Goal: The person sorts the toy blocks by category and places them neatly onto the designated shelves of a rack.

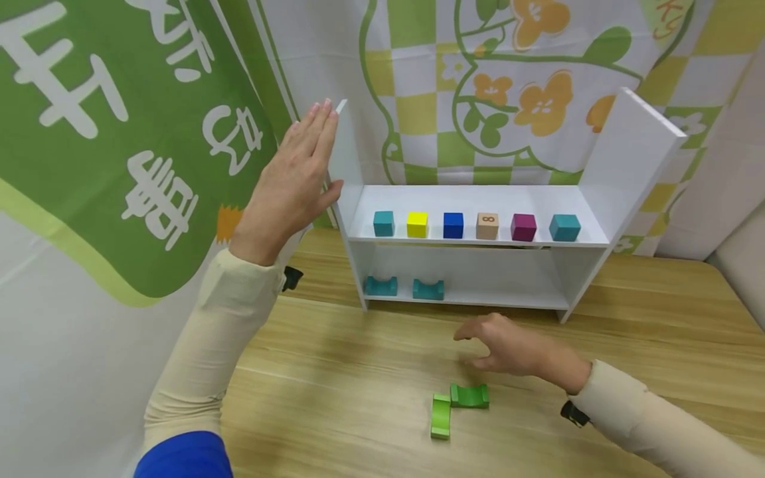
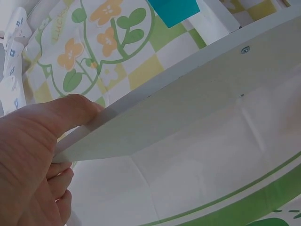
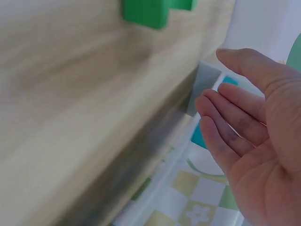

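Note:
A white two-tier shelf (image 1: pixel 472 244) stands on the wooden table. My left hand (image 1: pixel 297 174) holds its left side panel (image 2: pixel 155 113), thumb at the edge and fingers on the outer face. In front of the shelf, my right hand (image 1: pixel 508 345) hovers over the table, thumb and fingers spread apart with nothing between them. Just below it are a green arch-cut block (image 1: pixel 469 396) and a light green one (image 1: pixel 440 417), set at right angles. The right wrist view has the empty palm (image 3: pixel 263 174) and part of a green block (image 3: pixel 146 12).
Along the upper board sit several cubes, among them a yellow one (image 1: pixel 417 225), a blue one (image 1: pixel 453 226) and a purple one (image 1: pixel 523 228). Two teal arch-cut blocks (image 1: pixel 380 286) lie at the lower board's left. Behind hangs a patterned cloth (image 1: pixel 418 119); a green banner (image 1: pixel 119 133) is at left.

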Tool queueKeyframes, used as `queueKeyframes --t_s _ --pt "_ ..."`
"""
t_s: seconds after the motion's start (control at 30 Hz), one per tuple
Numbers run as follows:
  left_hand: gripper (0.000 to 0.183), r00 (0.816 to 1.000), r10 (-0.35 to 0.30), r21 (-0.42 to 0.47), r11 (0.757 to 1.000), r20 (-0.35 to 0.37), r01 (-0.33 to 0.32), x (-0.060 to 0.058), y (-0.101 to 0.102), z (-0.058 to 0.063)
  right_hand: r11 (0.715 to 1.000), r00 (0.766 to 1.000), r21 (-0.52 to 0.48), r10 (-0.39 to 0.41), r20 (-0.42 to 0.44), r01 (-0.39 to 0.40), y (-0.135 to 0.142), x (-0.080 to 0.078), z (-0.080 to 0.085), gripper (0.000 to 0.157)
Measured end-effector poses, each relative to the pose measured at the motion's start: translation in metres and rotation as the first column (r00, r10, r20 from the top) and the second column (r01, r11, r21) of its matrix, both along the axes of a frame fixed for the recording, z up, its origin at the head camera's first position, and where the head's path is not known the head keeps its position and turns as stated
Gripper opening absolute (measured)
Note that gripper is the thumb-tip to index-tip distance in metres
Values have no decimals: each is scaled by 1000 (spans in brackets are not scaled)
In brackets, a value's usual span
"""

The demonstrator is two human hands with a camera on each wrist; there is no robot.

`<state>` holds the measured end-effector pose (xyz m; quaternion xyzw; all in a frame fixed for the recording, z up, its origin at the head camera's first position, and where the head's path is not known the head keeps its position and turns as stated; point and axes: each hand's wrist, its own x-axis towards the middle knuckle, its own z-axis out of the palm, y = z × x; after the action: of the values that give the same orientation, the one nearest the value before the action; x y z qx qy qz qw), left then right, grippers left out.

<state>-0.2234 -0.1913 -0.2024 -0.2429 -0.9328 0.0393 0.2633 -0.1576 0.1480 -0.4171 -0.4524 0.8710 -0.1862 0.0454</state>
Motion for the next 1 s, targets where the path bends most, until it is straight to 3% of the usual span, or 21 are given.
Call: queueKeyframes --t_s 0.37,0.6,0.83,1.0 --pt "94 1000 4 1 1000 2 -4 1 1 1 999 989 -40 15 149 -9 19 32 -25 32" --pt "94 1000 3 14 1000 8 -3 1 0 1 997 993 -70 16 118 -8 22 45 -43 32" --pt "93 1000 -1 17 1000 6 1 1 1 1 992 986 -95 -64 153 79 26 49 -58 31" --pt "93 1000 -1 20 1000 7 0 1 2 1 982 989 -142 -112 94 124 30 48 -63 30"
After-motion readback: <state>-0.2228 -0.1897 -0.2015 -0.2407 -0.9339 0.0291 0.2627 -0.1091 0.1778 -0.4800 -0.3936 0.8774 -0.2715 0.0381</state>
